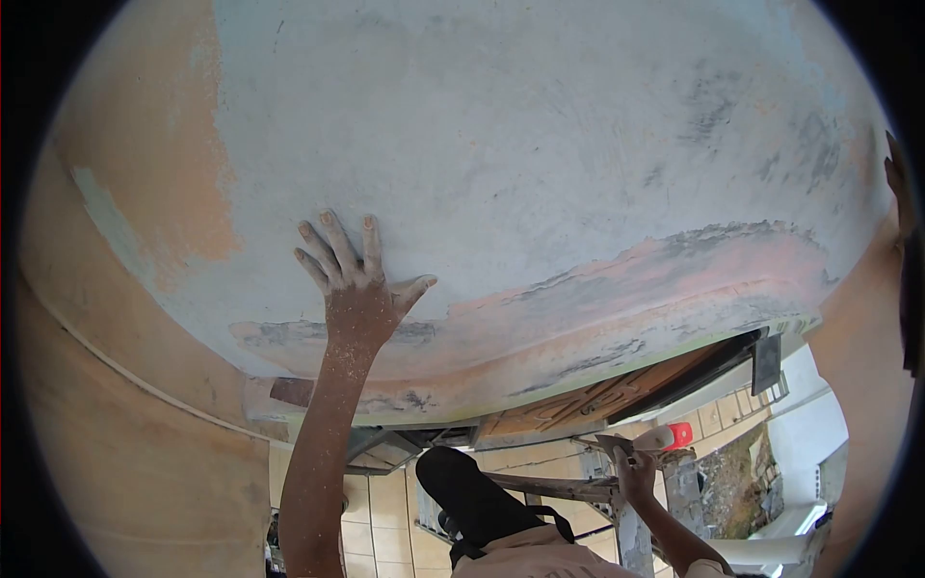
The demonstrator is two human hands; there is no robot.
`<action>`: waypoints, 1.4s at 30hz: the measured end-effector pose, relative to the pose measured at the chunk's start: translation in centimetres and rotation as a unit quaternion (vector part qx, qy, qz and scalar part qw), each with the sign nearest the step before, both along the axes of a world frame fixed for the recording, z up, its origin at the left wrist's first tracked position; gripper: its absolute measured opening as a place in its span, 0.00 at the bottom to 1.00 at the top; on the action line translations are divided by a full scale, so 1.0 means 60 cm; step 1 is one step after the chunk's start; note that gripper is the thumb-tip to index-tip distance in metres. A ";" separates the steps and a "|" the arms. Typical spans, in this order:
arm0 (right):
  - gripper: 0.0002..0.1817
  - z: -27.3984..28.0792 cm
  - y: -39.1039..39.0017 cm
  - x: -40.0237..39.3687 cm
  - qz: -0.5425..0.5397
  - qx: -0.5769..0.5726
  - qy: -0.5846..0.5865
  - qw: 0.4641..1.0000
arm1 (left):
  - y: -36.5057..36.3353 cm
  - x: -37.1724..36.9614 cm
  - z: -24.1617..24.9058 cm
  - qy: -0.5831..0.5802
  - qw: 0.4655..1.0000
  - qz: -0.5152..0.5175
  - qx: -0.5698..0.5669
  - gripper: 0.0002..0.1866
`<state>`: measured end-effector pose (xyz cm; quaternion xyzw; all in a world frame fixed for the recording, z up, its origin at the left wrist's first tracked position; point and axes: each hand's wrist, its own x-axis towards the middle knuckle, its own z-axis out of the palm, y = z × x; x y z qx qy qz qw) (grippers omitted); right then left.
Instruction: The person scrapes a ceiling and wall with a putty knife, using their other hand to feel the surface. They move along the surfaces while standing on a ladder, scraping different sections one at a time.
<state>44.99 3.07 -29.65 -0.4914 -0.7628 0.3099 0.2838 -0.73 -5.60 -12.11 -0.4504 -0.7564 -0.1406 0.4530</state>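
My left hand, coated in pale dust, lies with fingers spread against the patchy plastered wall. Nothing is in it. Low on the right, my right hand is closed around a flat grey-brown piece, which looks like a scraper; its exact kind is too small to tell. This hand is apart from the wall. Grey filler covers most of the surface, with an orange-tan area at left and a rough-edged pinkish band along the lower part.
Beneath the wall's lower edge are a carved wooden panel and a wooden bar. A red-and-whitish object appears beyond my right hand. Tiled floor lies below, past a black-clothed shape. A dark shape borders the right edge.
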 end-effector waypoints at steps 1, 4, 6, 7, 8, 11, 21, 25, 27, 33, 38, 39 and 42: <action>0.09 -0.024 0.004 0.013 -0.003 0.048 -0.019 0.999 | -0.003 0.004 0.001 -0.018 1.000 -0.004 0.001 0.58; 0.07 -0.031 0.005 0.010 -0.003 0.029 0.013 0.999 | 0.001 0.020 0.017 -0.033 0.999 -0.023 -0.019 0.51; 0.06 -0.022 0.002 0.008 -0.007 0.038 0.021 0.999 | 0.003 0.030 0.044 -0.001 0.997 -0.051 -0.066 0.45; 0.06 -0.022 0.001 0.008 -0.009 0.042 0.023 0.999 | 0.008 0.036 0.061 0.009 0.994 -0.071 -0.082 0.42; 0.06 -0.023 0.000 0.007 -0.010 0.046 0.034 0.998 | 0.017 0.042 0.084 0.018 0.991 -0.091 -0.097 0.40; 0.07 -0.028 0.003 0.005 0.000 0.055 0.078 0.995 | 0.039 0.059 0.140 0.039 0.972 -0.161 -0.165 0.35; 0.03 0.073 0.026 -0.054 0.063 0.077 0.050 0.994 | 0.090 -0.018 0.204 0.134 0.972 -0.079 0.177 0.39; 0.04 0.269 0.117 -0.179 0.207 0.356 0.069 0.909 | 0.086 -0.019 0.197 0.137 0.968 -0.108 0.181 0.45; 0.13 0.356 0.141 -0.252 0.261 0.304 0.207 0.893 | 0.084 -0.019 0.198 0.138 0.966 -0.122 0.181 0.49; 0.17 0.531 0.148 -0.450 0.330 0.400 0.385 0.764 | 0.079 -0.019 0.197 0.138 0.965 -0.134 0.180 0.55; 0.18 0.541 0.169 -0.472 0.395 0.495 0.306 0.710 | 0.078 -0.019 0.197 0.131 0.966 -0.136 0.177 0.55; 0.18 0.543 0.172 -0.469 0.405 0.541 0.281 0.681 | 0.078 -0.020 0.197 0.131 0.966 -0.137 0.178 0.55; 0.18 0.538 0.169 -0.461 0.401 0.423 0.352 0.733 | 0.079 -0.019 0.195 0.128 0.966 -0.137 0.177 0.54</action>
